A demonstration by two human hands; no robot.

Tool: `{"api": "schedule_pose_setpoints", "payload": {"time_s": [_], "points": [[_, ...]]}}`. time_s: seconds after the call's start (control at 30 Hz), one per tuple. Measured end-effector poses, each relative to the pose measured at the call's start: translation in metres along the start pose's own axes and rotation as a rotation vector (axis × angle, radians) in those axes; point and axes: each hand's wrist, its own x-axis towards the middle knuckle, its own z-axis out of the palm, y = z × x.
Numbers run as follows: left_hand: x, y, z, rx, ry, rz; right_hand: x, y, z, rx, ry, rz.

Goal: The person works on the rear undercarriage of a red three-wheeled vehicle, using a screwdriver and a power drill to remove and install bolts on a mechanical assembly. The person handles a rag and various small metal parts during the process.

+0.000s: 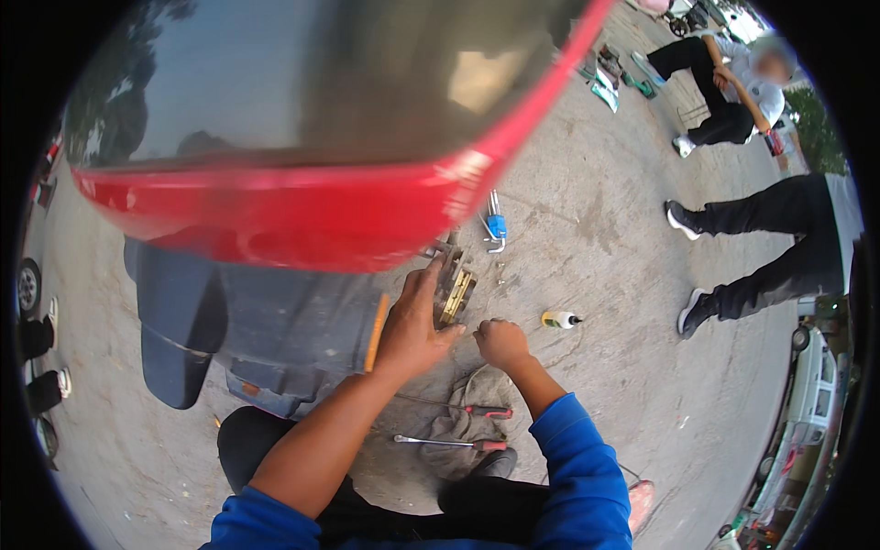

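In front of me is a dark metal part with brass-coloured strips [456,291], which looks like a brake caliper. My left hand [417,323] is closed around its left side, fingers reaching toward its upper end. Just right of the part's lower end, my right hand [502,344] is curled closed; anything inside it is hidden. Below my hands, a grey cloth [449,431] lies on the ground. On it are a red-handled screwdriver [488,412] and another tool with a red handle and long metal shaft [489,445].
A red vehicle [275,215] with a glass pane overhangs at upper left, a dark mudguard [266,312] below it. Blue-held hex keys [496,226] and a small bottle [559,319] lie on the concrete. One person sits [733,87] and another stands [779,247] at right.
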Motion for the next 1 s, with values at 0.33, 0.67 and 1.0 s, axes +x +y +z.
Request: {"api": "schedule_pose_setpoints", "payload": {"time_s": [0.33,0.67,1.0], "points": [[0.003,0.001,0.002,0.11,-0.052,-0.04,-0.051,0.038,-0.033,0.162,0.144,-0.097],[0.005,-0.009,0.012,-0.08,0.068,-0.044,-0.146,0.093,0.04,0.371,-0.096,-0.2],[0.006,0.046,-0.012,0.07,-0.023,-0.392,-0.112,0.104,0.106,0.459,-0.288,-0.498]]}}
